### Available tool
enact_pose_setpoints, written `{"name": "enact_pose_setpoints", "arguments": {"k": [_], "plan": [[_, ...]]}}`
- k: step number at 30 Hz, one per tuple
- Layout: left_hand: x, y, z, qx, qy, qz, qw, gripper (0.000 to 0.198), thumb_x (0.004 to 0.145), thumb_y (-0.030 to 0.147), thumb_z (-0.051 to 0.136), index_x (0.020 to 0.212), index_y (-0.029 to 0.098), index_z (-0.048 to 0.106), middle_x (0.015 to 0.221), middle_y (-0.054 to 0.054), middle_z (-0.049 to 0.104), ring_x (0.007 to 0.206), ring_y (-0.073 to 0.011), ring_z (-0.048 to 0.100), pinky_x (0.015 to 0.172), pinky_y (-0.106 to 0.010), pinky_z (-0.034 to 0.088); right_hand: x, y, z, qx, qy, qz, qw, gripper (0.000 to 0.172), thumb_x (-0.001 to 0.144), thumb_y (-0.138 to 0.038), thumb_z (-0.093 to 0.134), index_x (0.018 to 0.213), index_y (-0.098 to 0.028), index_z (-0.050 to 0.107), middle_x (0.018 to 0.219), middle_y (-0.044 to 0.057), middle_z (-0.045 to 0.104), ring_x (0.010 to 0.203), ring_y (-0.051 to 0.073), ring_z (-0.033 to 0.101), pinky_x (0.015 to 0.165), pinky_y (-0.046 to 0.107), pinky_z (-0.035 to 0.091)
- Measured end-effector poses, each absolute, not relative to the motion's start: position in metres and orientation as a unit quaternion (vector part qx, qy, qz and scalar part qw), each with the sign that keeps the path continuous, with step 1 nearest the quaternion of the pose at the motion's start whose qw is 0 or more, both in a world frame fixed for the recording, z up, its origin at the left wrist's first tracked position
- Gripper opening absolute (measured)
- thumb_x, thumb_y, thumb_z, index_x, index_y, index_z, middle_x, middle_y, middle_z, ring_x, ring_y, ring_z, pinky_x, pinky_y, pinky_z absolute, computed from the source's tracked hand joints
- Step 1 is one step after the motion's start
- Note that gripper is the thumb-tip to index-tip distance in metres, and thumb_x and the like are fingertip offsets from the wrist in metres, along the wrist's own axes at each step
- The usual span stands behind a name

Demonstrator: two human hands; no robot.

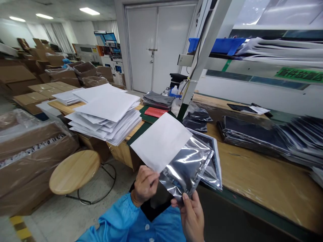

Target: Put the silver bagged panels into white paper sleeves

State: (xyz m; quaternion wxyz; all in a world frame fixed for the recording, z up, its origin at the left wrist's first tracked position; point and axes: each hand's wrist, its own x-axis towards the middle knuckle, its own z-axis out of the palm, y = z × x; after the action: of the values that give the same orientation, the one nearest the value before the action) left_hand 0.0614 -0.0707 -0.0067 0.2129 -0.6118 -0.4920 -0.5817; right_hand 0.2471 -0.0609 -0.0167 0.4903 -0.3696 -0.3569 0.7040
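Watching from afar, I am seeing the left hand (145, 186) clamping a white sheet (160, 141) against a silver anti-static bag (185, 168), while the right hand (191, 216) is pinching its lower corner, holding it in the air beside the surface (252, 174); light, limp and slippery, the bag is best gripped by its edges

Silver anti-static bag (185, 168), crinkled, is tilting at lower centre; white paper sheet (161, 143) is jutting from its upper left.

Paper stacks (106, 117) on the workbench (254, 174), double door (158, 47) behind.
Anti-static bag (186, 168) in front; round stool (74, 171) left, cardboard boxes (85, 70) beyond.
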Motion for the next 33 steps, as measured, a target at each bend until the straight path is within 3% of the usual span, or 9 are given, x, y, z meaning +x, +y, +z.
{"name": "enact_pose_setpoints", "arguments": {"k": [4,9,14,18,22,25,27,30,33], "plan": [[0.091,-0.075,-0.021,-0.580,-0.490,-0.647,0.078,0.027,0.082,0.009,0.064,0.105,0.022,0.060,0.081,-0.002,0.061,0.073,-0.0152,0.059,0.068,-0.030,0.051,0.240,-0.061,-0.016,-0.354,-0.362,0.688,0.520,0.043,0.082,-0.045,0.076,0.111,-0.023,0.053,0.073,-0.001,0.071,0.061,0.019,0.070,0.057,0.030,0.058],[0.094,-0.053,-0.011,-0.288,-0.466,-0.813,-0.197,0.050,0.083,0.044,0.069,0.123,0.023,0.048,0.111,-0.010,0.062,0.096,-0.0187,0.064,0.080,-0.031,0.054,0.240,-0.063,-0.019,-0.345,-0.386,0.683,0.515,0.034,0.088,-0.045,0.070,0.107,-0.023,0.052,0.074,0.000,0.073,0.062,0.019,0.070,0.061,0.031,0.058],[0.094,-0.028,0.023,-0.203,-0.381,-0.789,-0.437,0.049,0.074,0.051,0.076,0.105,0.015,0.066,0.095,-0.010,0.073,0.091,-0.0246,0.069,0.081,-0.038,0.055,0.234,-0.065,-0.023,-0.359,-0.426,0.656,0.510,0.036,0.088,-0.046,0.070,0.109,-0.024,0.052,0.072,0.001,0.072,0.066,0.021,0.070,0.059,0.030,0.057],[0.095,-0.013,0.037,-0.196,-0.373,-0.813,-0.401,0.044,0.072,0.052,0.078,0.096,0.017,0.070,0.090,-0.007,0.074,0.087,-0.0227,0.069,0.081,-0.036,0.055,0.243,-0.049,-0.005,-0.420,-0.501,0.586,0.479,0.040,0.084,-0.051,0.071,0.106,-0.020,0.058,0.081,0.005,0.073,0.069,0.022,0.071,0.061,0.032,0.058],[0.066,0.006,0.056,-0.319,-0.405,-0.809,-0.283,0.041,0.074,0.056,0.074,0.087,0.017,0.073,0.088,-0.005,0.074,0.085,-0.0209,0.067,0.080,-0.033,0.054,0.287,-0.008,0.040,-0.503,-0.513,0.332,0.611,0.049,0.082,-0.054,0.071,0.112,-0.016,0.062,0.104,0.011,0.069,0.083,0.023,0.068,0.080,0.040,0.055],[0.043,0.019,0.073,-0.446,-0.425,-0.743,-0.261,0.046,0.074,0.061,0.071,0.078,0.015,0.073,0.076,-0.004,0.071,0.073,-0.0189,0.063,0.069,-0.030,0.052,0.322,0.030,0.079,-0.445,-0.528,0.237,0.684,0.074,0.073,-0.053,0.079,0.132,-0.017,0.052,0.132,0.017,0.057,0.115,0.029,0.058,0.095,0.048,0.048],[0.035,0.027,0.080,-0.502,-0.417,-0.703,-0.283,0.050,0.073,0.064,0.070,0.075,0.014,0.073,0.069,-0.002,0.067,0.065,-0.0160,0.058,0.061,-0.027,0.048,0.335,0.053,0.099,-0.406,-0.575,0.258,0.662,0.087,0.065,-0.049,0.086,0.137,-0.019,0.047,0.141,0.019,0.050,0.127,0.031,0.050,0.101,0.048,0.043],[0.031,0.037,0.083,-0.538,-0.399,-0.667,-0.328,0.052,0.072,0.065,0.070,0.074,0.014,0.072,0.064,-0.001,0.064,0.060,-0.0133,0.055,0.056,-0.025,0.045,0.339,0.075,0.115,-0.442,-0.605,0.293,0.594,0.067,0.062,-0.049,0.084,0.116,-0.014,0.065,0.115,0.018,0.068,0.108,0.031,0.061,0.095,0.045,0.044],[0.030,0.043,0.084,-0.544,-0.384,-0.655,-0.356,0.051,0.070,0.063,0.073,0.082,0.013,0.074,0.074,-0.002,0.069,0.068,-0.0155,0.060,0.065,-0.027,0.050,0.338,0.084,0.120,-0.543,-0.579,0.244,0.557,0.045,0.061,-0.052,0.077,0.084,-0.013,0.072,0.085,0.015,0.072,0.085,0.030,0.064,0.080,0.042,0.048]]}}
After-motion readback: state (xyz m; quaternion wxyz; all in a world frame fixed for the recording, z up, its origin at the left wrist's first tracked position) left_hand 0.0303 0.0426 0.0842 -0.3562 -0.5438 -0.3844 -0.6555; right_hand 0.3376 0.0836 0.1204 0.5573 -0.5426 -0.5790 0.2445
